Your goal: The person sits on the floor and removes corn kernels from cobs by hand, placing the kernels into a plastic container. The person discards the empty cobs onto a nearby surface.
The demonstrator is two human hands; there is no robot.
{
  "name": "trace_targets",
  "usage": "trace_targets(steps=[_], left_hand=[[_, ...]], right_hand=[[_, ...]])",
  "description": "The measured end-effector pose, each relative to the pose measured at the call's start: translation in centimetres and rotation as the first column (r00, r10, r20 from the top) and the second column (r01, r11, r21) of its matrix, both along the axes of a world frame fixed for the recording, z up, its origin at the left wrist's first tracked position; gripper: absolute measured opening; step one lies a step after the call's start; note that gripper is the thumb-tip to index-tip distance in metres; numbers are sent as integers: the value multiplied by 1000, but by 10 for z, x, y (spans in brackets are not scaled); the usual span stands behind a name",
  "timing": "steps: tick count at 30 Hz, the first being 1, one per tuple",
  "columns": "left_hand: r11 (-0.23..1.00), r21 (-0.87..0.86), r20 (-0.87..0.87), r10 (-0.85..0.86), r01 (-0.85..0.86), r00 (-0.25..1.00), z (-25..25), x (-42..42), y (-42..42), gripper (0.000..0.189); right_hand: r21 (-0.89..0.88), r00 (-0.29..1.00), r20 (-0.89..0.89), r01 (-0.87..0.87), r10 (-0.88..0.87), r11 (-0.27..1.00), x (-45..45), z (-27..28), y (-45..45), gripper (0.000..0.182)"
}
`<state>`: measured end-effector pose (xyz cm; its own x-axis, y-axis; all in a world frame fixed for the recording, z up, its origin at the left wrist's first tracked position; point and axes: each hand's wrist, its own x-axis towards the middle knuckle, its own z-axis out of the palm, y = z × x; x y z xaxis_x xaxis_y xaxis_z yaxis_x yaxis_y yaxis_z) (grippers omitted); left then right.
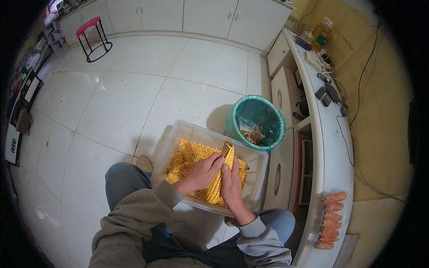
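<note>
Both my hands are on one ear of dried yellow corn (229,157), held tip-up above a translucent plastic bin (258,181). A strip near its tip is bare of kernels and shows reddish-brown cob. My left hand (205,171) has its fingers and thumb at the edge of that strip. Around the ear's right side and lower part wraps my right hand (232,182). Loose corn kernels (197,147) and several whole ears fill much of the bin. One ear of corn (213,191) lies just below my hands.
A green lined waste bin (256,124) holding husk scraps stands against the bin's far right corner. Shelled cobs (331,217) lie in a row on the white counter (331,140) at right, with cables and an oil bottle (322,35) farther back. A red-topped stool (92,37) stands far left.
</note>
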<state>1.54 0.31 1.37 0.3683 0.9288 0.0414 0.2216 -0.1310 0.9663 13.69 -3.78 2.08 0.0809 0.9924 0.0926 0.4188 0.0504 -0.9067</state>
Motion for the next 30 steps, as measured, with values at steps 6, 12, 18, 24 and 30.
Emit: trace_targets(steps=[6,12,18,24,30], left_hand=[[996,66,-8,59,-59,998,-12,0,-2,24],[988,115,28,105,-107,994,-4,2,-2,27],[990,135,-62,55,-46,997,-6,8,-10,27],[987,160,-43,37,-29,998,-17,10,-13,20],[993,111,-72,44,-35,996,-15,10,-16,19]], right_hand=[[-83,1000,28,8,-6,996,-4,8,-2,54],[-63,986,-167,-7,-3,998,-2,5,4,47],[-86,990,-75,111,-118,990,6,-5,8,36],[-26,992,-30,123,-123,992,6,-10,8,33],[-73,991,7,135,-135,988,5,-5,7,33]])
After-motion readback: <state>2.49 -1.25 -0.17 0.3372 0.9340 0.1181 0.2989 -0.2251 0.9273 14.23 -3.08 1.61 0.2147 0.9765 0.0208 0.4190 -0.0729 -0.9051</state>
